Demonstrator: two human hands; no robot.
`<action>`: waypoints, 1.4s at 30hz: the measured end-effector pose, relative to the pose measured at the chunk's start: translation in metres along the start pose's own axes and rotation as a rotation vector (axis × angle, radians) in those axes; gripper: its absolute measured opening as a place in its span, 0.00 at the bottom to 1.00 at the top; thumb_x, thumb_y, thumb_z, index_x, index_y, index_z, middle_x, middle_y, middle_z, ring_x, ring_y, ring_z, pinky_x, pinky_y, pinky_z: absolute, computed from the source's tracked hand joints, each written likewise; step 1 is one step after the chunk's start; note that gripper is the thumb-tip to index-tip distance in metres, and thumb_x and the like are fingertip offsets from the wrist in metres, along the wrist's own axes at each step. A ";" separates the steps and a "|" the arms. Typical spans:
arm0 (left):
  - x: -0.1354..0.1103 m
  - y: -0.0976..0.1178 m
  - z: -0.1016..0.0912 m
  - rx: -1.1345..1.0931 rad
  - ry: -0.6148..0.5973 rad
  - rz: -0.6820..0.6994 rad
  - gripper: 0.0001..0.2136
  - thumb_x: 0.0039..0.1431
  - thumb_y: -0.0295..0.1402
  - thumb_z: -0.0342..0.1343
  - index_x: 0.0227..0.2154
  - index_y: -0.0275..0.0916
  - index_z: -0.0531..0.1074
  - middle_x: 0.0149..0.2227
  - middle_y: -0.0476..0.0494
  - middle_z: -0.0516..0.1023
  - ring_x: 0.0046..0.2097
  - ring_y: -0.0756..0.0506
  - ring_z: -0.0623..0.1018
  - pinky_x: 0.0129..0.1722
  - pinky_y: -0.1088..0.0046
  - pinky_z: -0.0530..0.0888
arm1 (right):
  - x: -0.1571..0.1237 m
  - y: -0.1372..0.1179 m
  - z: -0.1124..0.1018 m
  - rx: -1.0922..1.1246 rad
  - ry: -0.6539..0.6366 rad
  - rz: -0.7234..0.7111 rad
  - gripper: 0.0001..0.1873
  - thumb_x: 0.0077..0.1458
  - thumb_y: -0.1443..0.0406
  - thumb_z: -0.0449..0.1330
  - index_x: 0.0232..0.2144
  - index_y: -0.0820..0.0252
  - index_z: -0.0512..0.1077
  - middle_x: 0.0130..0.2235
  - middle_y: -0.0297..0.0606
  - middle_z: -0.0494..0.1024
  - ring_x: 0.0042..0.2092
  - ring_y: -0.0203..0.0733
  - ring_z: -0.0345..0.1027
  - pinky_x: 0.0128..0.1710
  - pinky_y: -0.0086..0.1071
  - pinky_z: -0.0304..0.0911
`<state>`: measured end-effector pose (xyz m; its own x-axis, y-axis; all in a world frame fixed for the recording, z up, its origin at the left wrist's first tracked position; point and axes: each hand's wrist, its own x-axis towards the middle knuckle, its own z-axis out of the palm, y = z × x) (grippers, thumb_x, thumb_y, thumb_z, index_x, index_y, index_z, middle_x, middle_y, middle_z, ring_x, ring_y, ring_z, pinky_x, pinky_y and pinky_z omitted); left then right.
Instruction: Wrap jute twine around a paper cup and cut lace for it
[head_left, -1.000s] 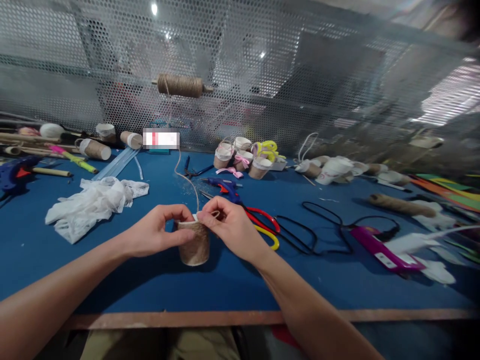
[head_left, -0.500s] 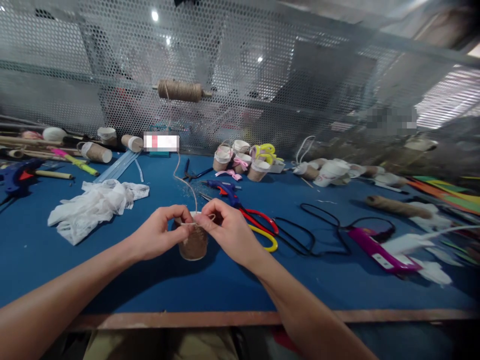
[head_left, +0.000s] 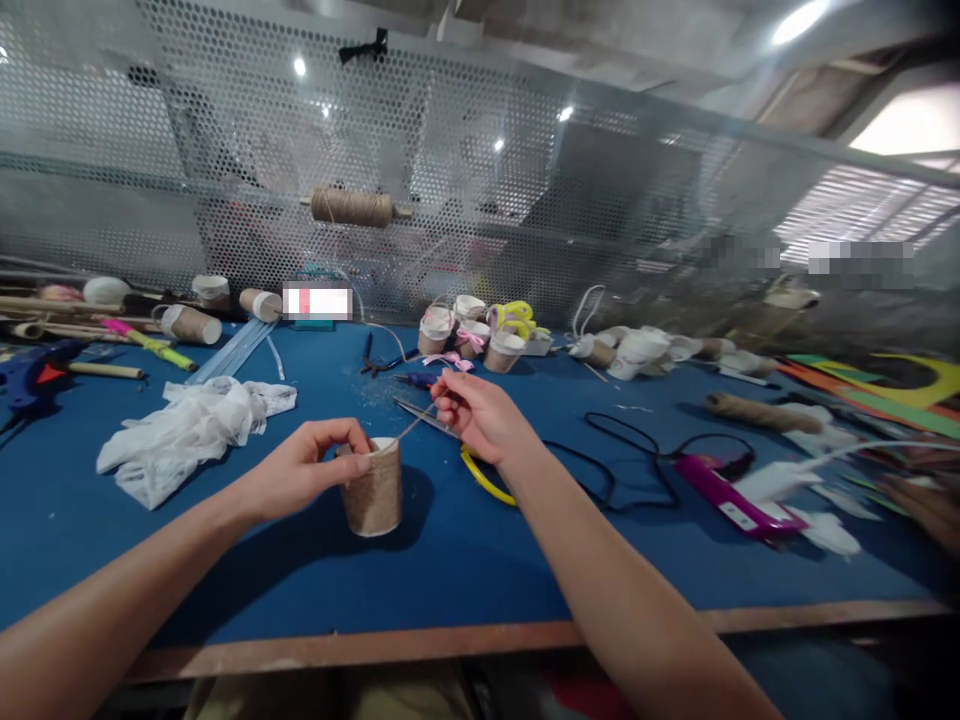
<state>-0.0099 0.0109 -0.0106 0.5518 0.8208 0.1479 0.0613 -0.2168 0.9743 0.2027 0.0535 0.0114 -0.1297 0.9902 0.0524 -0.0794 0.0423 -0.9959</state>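
Observation:
A small cup wrapped in brown twine (head_left: 373, 490) stands on the blue table (head_left: 450, 570). My left hand (head_left: 307, 470) pinches its rim on the left side. My right hand (head_left: 480, 412) is lifted up and to the right of the cup, its fingers pinched on a taut strand of twine (head_left: 415, 424) that runs down to the cup's rim. A spool of the same twine (head_left: 351, 207) hangs on a rod at the mesh wall behind. Yellow-handled scissors (head_left: 480, 476) lie partly hidden under my right wrist.
Crumpled white plastic (head_left: 187, 432) lies to the left. Several wrapped cups with ribbons (head_left: 480, 335) sit at the back. A black cable (head_left: 637, 462) and a purple tool (head_left: 731, 500) lie to the right. A blue glue gun (head_left: 30, 365) rests at the far left.
My right hand has left the cup's rim and pulled up and right, drawing the twine taut. The cup now stands more upright, and the camera has tilted upward.

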 end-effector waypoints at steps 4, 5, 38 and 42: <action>-0.001 -0.001 0.005 -0.105 -0.057 -0.027 0.10 0.51 0.37 0.56 0.23 0.35 0.66 0.30 0.48 0.70 0.34 0.48 0.69 0.36 0.73 0.64 | 0.014 -0.014 0.013 -0.302 -0.182 0.054 0.06 0.53 0.65 0.57 0.31 0.62 0.72 0.33 0.38 0.76 0.32 0.32 0.71 0.32 0.27 0.67; -0.001 -0.002 0.006 -0.121 -0.055 -0.034 0.10 0.51 0.37 0.56 0.23 0.35 0.66 0.30 0.48 0.70 0.34 0.48 0.69 0.36 0.73 0.64 | 0.019 -0.017 0.014 -0.453 -0.198 0.059 0.07 0.55 0.65 0.56 0.34 0.62 0.72 0.36 0.39 0.77 0.34 0.34 0.72 0.34 0.28 0.67; 0.009 -0.016 -0.013 -0.139 0.108 -0.042 0.11 0.51 0.38 0.57 0.24 0.36 0.67 0.32 0.47 0.74 0.37 0.48 0.72 0.38 0.73 0.66 | -0.058 -0.012 -0.014 -0.332 -0.133 -0.036 0.11 0.51 0.59 0.57 0.30 0.64 0.71 0.16 0.30 0.67 0.17 0.30 0.58 0.17 0.25 0.56; 0.010 -0.019 -0.014 -0.131 0.144 -0.055 0.10 0.52 0.37 0.56 0.24 0.36 0.67 0.30 0.48 0.73 0.37 0.48 0.71 0.39 0.73 0.66 | -0.066 -0.007 -0.008 -0.579 -0.067 -0.020 0.12 0.50 0.58 0.57 0.26 0.62 0.69 0.15 0.29 0.65 0.17 0.31 0.58 0.17 0.27 0.58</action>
<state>-0.0166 0.0306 -0.0256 0.4252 0.8987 0.1073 -0.0260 -0.1064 0.9940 0.2197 -0.0109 0.0142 -0.1975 0.9786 0.0571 0.4684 0.1453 -0.8715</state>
